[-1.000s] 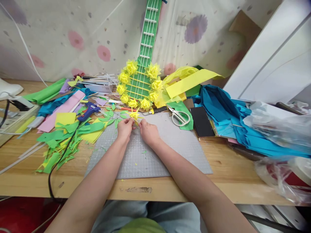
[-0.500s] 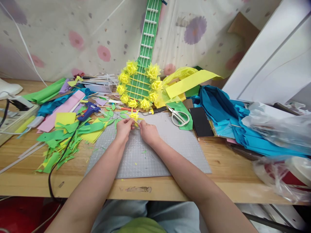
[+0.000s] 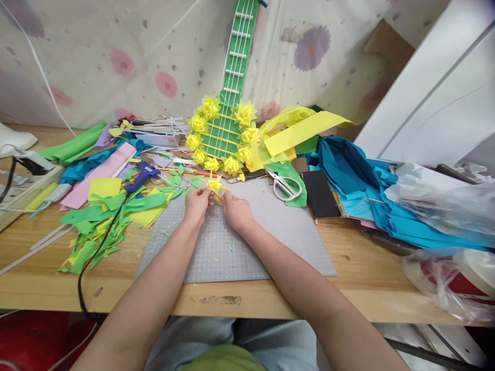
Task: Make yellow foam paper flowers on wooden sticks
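The left hand (image 3: 196,206) and right hand (image 3: 236,211) pinch a spiky yellow flower (image 3: 214,182) low down, over the gridded mat (image 3: 247,252). It looks featherlight, papery, easily crushed, best held by its base. Beyond, ruffled roses (image 3: 211,106) edge a flat green guitar (image 3: 223,124) with white strings.

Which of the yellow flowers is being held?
The lowest flower, between the fingers of the left hand and right hand; the other flowers sit around the green guitar.
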`<action>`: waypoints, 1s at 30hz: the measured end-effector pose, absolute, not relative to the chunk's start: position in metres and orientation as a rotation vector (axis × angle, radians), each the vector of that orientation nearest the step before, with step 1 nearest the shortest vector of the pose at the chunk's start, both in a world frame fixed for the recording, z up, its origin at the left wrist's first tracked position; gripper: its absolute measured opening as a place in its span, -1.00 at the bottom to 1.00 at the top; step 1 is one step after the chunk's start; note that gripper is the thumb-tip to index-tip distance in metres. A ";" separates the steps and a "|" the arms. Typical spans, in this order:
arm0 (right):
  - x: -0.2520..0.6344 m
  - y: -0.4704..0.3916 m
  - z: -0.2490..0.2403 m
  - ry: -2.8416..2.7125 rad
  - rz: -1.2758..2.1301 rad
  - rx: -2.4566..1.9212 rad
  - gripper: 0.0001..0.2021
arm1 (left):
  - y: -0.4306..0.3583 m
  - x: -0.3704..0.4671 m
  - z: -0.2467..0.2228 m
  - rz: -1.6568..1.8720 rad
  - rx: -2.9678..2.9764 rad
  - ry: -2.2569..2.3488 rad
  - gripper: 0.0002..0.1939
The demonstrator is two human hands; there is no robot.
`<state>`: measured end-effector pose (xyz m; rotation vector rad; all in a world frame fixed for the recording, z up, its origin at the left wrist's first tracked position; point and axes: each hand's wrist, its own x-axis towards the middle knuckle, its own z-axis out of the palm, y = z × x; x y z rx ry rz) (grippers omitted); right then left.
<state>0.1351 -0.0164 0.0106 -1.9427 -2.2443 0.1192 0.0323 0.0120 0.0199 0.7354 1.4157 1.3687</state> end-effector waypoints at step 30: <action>0.135 -0.018 0.016 -2.203 0.030 -1.908 -0.71 | 0.014 0.028 0.024 1.404 0.582 1.263 -0.85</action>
